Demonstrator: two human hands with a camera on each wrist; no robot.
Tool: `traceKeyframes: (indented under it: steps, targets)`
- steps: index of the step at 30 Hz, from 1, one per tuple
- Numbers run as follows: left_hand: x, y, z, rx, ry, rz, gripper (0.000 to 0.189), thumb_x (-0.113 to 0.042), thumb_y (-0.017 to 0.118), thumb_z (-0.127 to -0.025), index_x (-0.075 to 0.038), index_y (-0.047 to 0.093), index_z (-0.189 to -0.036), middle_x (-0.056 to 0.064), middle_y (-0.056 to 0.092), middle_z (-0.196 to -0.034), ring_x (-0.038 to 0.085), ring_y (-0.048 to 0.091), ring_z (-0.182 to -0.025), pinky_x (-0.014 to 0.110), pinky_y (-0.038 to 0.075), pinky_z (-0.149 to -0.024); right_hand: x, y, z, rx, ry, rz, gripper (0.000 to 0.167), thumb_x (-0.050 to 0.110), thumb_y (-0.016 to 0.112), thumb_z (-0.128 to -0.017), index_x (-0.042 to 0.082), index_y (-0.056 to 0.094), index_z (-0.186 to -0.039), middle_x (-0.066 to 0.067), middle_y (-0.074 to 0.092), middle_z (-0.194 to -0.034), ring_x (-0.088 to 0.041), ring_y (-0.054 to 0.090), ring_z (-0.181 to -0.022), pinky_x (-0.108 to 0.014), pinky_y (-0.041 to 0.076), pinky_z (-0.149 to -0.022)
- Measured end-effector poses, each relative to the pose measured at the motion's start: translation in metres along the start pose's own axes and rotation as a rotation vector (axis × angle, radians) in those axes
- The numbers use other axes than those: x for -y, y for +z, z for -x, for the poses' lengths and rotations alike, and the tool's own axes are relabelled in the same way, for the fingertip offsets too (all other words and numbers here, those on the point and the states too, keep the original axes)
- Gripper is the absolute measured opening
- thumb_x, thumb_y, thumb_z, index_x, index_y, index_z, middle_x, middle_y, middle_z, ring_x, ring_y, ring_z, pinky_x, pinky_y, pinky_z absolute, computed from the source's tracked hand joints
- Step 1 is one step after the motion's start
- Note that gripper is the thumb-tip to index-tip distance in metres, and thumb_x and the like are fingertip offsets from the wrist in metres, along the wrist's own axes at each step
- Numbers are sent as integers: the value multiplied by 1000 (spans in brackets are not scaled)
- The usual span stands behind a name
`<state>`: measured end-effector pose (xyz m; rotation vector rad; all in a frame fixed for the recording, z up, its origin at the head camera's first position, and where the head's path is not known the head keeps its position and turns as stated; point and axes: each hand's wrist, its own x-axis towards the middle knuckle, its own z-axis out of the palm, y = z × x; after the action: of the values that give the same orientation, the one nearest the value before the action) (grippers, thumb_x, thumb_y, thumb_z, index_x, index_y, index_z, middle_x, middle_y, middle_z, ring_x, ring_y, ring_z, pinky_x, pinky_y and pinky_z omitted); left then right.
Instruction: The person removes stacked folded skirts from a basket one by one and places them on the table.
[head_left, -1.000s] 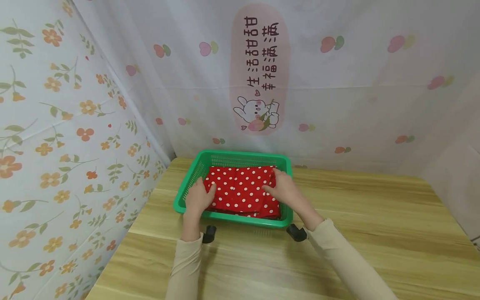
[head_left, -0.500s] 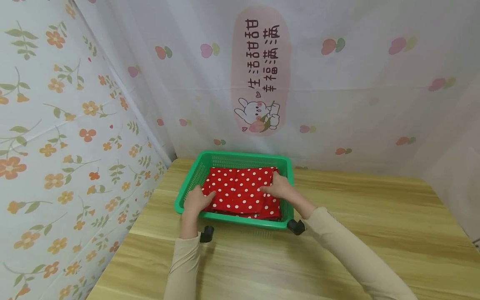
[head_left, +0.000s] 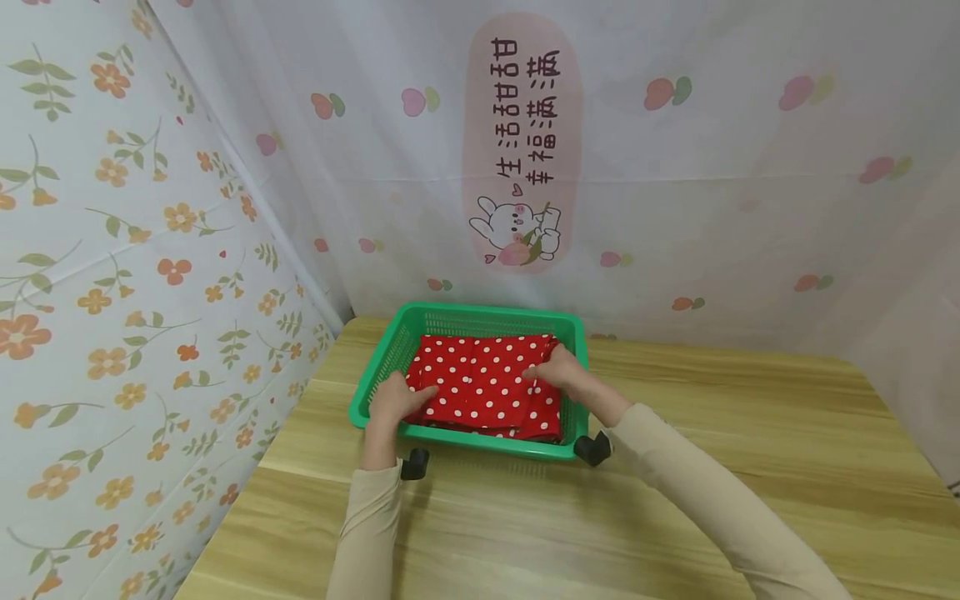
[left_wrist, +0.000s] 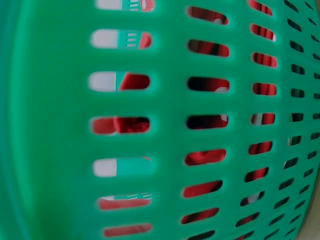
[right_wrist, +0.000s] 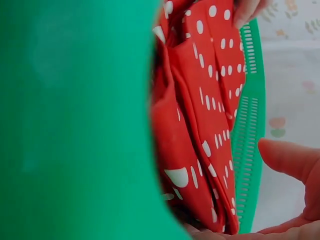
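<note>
A folded red cloth with white polka dots (head_left: 472, 379) lies inside a green plastic basket (head_left: 487, 446). In the head view my left hand (head_left: 393, 402) reaches over the basket's front left corner, its thumb straight over the cloth's left end. Its fingers go down between the cloth and the basket wall, partly hidden. My right hand (head_left: 566, 372) is at the cloth's right end. In the right wrist view its thumb (right_wrist: 287, 157) stands straight, apart from the cloth, while the other fingers lie low at the cloth's edge. Red fabric shows through the slots of the basket wall (left_wrist: 165, 145) in the left wrist view.
The basket stands on a wood-grain table (head_left: 675, 467), close to a white printed curtain (head_left: 675, 208) behind. A flowered curtain (head_left: 135, 333) hangs along the left. Black wrist mounts (head_left: 592, 450) sit just in front of the basket.
My left hand has moved slightly down and toward the front of the basket. The right hand has shifted a little at the cloth's right end. Cloth and basket look nearly unchanged.
</note>
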<state>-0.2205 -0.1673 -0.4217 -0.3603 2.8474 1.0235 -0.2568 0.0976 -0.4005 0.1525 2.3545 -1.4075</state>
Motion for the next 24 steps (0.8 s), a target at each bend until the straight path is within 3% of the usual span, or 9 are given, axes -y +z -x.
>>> traceKeyframes:
  steps: [7, 18, 24]
  targets:
    - [3, -1, -6, 26, 8, 87, 37, -28, 68, -82, 5, 53, -91, 13, 58, -78, 21, 56, -65, 26, 45, -54, 0, -1, -5, 17, 92, -162, 58, 10, 60, -88, -9, 25, -131, -25, 37, -128, -41, 42, -121, -56, 43, -91]
    - [6, 3, -9, 38, 15, 124, 33, -18, 68, -81, 6, 50, -95, 18, 57, -87, 26, 58, -76, 30, 49, -60, 0, -1, -10, 178, 153, -226, 53, 15, 54, -92, -5, 26, -133, -19, 51, -118, -33, 56, -109, -46, 50, -85]
    - [5, 4, -8, 37, 8, 157, 34, -14, 67, -83, 6, 48, -102, 21, 56, -94, 30, 59, -83, 34, 52, -65, 2, 1, -11, 184, 173, -212, 65, 17, 56, -92, -2, 15, -139, -19, 48, -120, -32, 57, -108, -46, 50, -85]
